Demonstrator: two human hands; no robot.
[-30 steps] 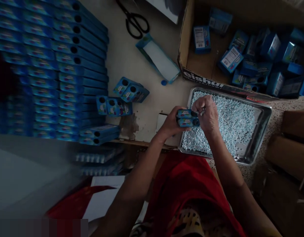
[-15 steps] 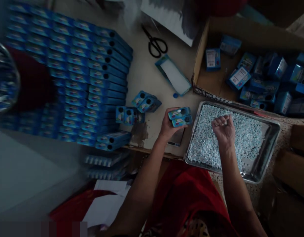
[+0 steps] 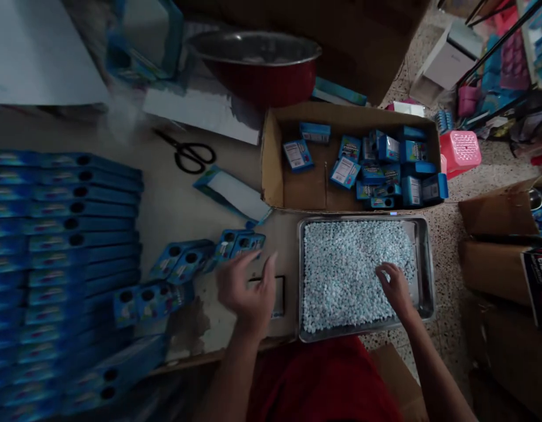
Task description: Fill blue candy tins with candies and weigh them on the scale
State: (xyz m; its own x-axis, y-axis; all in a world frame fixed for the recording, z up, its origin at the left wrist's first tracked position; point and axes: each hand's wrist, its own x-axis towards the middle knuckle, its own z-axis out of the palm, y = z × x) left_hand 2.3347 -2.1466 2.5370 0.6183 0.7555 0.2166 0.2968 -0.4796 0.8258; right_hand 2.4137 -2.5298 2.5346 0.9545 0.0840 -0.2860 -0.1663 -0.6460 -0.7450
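Observation:
My left hand [image 3: 248, 287] is over the table with its thumb and fingers apart and nothing between them. Just beyond it stand two small blue boxes with round holes [image 3: 239, 243], side by side. More blue boxes with holes [image 3: 180, 261] lie to the left, with another group [image 3: 145, 302] nearer me. My right hand [image 3: 396, 290] is low over the right part of a metal tray [image 3: 424, 287]. Its fingers are curled in; what they hold, if anything, is hidden. Small pale blue and white pellets [image 3: 345, 275] cover most of the tray. A dark-framed flat device [image 3: 278, 296] lies partly behind my left hand.
Rows of stacked blue boxes [image 3: 55, 234] fill the left side. Black scissors [image 3: 189, 155] and an open blue carton sleeve [image 3: 233, 196] lie on the table. Behind the tray is a cardboard box [image 3: 306, 190] with loose blue boxes. A red bowl [image 3: 271, 82] stands farther back.
The two boxes have left my left hand and stand on the table beyond it; that hand has opened. My right hand has lowered over the pellets. The view has swung right.

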